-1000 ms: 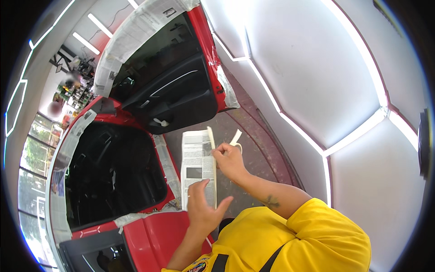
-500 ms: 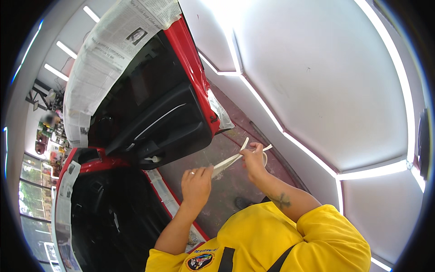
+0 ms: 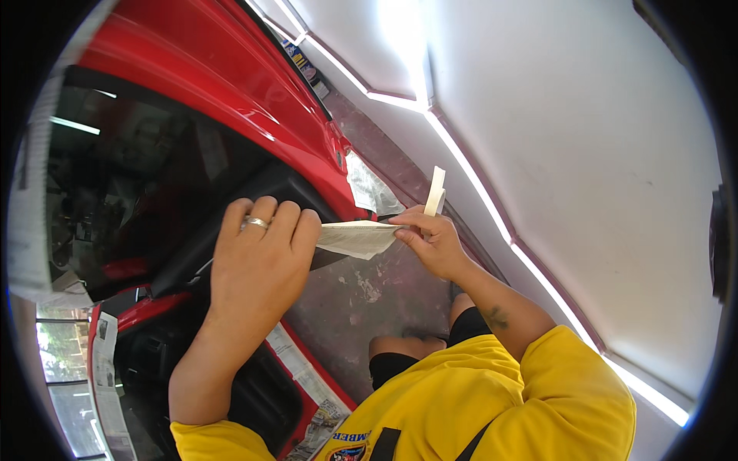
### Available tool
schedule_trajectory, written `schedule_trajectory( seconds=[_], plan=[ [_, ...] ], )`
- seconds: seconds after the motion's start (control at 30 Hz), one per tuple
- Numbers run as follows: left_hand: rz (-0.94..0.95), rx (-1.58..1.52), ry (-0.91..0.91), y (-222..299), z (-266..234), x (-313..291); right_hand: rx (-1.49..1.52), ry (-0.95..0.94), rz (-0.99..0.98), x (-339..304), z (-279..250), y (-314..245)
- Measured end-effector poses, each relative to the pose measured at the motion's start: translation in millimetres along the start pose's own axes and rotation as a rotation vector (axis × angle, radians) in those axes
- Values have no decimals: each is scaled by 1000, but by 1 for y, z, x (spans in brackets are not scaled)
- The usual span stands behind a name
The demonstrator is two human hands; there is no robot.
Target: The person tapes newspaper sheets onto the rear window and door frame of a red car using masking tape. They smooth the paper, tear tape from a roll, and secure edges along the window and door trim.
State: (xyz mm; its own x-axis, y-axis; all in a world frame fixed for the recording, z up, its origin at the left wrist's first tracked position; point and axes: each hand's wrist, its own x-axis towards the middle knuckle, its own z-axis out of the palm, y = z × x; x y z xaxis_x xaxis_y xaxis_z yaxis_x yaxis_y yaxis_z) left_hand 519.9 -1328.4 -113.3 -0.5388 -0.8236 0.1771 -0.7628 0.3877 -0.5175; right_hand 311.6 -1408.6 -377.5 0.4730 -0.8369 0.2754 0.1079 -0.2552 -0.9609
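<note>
My left hand (image 3: 261, 253), with a ring on one finger, is raised close in front of the dark door window, its fingers curled over one end of a newspaper strip (image 3: 357, 242). Pale masking tape appears to run along the strip's upper edge. At the other end, my right hand (image 3: 432, 240) pinches the strip between thumb and fingers. A loose tail of masking tape (image 3: 436, 188) stands up from the right hand. The strip is stretched between both hands, before the open red car door (image 3: 223, 84). My left fingertips are hidden behind the hand.
Newspaper (image 3: 369, 184) covers the door's lower corner. More newspaper (image 3: 296, 365) lines the red sill at lower left. A white wall panel (image 3: 561, 131) edged with light strips rises on the right. Below the hands lies a stained grey floor (image 3: 346, 307).
Both hands have risen and spread apart, drawing the strip taut. The left hand moved left and nearer the view. The view has come closer to the door, and my legs now show.
</note>
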Motion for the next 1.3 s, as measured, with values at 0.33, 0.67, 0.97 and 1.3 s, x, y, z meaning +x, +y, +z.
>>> schedule_trajectory(
  seconds=[0.33, 0.67, 0.97, 1.3],
  plan=[
    [36, 387, 47, 39, 75, 9, 414, 25, -20, 78, 51, 118],
    [107, 1016, -252, 48, 135, 93, 494, 359, -246, 181, 113, 180],
    [-17, 821, -176, 25, 132, 99, 434, 328, -233, 190, 84, 172],
    [-8, 828, -147, 18, 137, 101, 412, 234, -191, 199, 84, 169]
  ],
)
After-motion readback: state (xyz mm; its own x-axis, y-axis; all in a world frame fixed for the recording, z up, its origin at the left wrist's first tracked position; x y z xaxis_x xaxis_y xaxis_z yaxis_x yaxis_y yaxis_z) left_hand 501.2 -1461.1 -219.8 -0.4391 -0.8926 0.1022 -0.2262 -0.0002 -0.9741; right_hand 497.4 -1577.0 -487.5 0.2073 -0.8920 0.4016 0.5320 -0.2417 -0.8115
